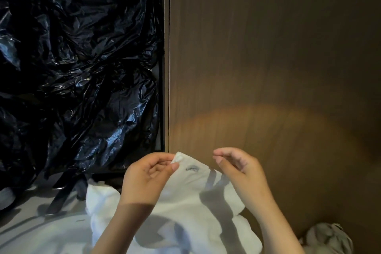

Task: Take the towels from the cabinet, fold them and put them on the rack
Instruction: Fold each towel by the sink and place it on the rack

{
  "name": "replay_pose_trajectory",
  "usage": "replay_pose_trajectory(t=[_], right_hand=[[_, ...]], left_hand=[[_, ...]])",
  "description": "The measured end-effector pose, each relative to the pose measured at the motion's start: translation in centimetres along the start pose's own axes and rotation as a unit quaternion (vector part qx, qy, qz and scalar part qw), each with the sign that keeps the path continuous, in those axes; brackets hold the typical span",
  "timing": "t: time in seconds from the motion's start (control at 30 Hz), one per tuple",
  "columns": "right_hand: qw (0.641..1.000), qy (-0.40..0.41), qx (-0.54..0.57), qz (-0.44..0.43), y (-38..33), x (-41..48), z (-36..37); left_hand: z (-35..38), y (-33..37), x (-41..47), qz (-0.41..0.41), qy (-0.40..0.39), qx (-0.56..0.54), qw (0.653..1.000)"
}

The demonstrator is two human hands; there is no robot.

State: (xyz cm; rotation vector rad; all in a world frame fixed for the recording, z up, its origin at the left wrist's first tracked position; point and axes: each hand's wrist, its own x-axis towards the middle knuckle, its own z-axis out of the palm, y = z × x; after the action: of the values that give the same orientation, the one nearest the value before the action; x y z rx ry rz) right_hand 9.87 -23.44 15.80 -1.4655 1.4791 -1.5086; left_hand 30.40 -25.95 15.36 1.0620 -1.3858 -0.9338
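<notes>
Fingers [162, 158] of the left hand [148, 179] are pinching one corner of the white terry-cloth towel [185, 212], thumb and forefinger closed on it right around the centre-bottom of the view, roughly 6 o'clock. That corner is lifted up and the rest of the towel hangs and bunches below the wrists, spreading out toward the bottom edge. There's a small grey sewn-on label [191, 169] on the towel just to the 3 o'clock side of the pinched corner.

The right hand [241, 173] sits over the towel's top edge, at 3 o'clock from the left one. Its fingers are curled, with thumb and forefinger a bit apart and only wood showing between them. The towel edge runs under the palm, so honestly I can't tell if it's actually got hold of the cloth or not.

Behind everything, from 12 to 4 o'clock, is a flat brown wood-grain cabinet panel [268, 57]. From 8 to 11 o'clock it's all crumpled glossy black plastic sheeting [78, 57]. Down at 5 o'clock there's a wadded-up grey cloth [327, 239] in the corner.
</notes>
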Motion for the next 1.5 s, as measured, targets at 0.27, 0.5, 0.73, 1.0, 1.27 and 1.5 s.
replay_pose_trajectory(t=[0.27, 0.5, 0.73, 1.0, 1.27, 1.5], right_hand=[[0.995, -0.103, 0.020, -0.004, 0.3, -1.6, 1.7], [0.996, -0.074, 0.001, -0.046, 0.3, -2.2, 1.6], [0.993, -0.086, -0.014, -0.078, -0.6, -2.8, 1.9], [0.994, -0.030, -0.029, -0.104, -0.9, -2.5, 2.1], [0.993, 0.023, -0.012, -0.112, -1.5, -2.1, 1.4], [0.991, 0.064, -0.029, -0.118, -1.9, -1.7, 0.4]], left_hand=[[0.9, 0.7, -1.3, 0.027, -0.024, -0.012, 0.999], [0.8, 0.7, -1.9, 0.049, -0.067, 0.042, 0.996], [0.9, 0.2, -2.7, 0.065, -0.038, 0.061, 0.995], [0.9, 0.4, -2.6, 0.085, -0.074, 0.071, 0.991], [-0.4, -1.0, -2.9, 0.116, -0.089, 0.169, 0.975], [-1.7, -2.9, -2.5, 0.081, -0.092, 0.189, 0.974]])
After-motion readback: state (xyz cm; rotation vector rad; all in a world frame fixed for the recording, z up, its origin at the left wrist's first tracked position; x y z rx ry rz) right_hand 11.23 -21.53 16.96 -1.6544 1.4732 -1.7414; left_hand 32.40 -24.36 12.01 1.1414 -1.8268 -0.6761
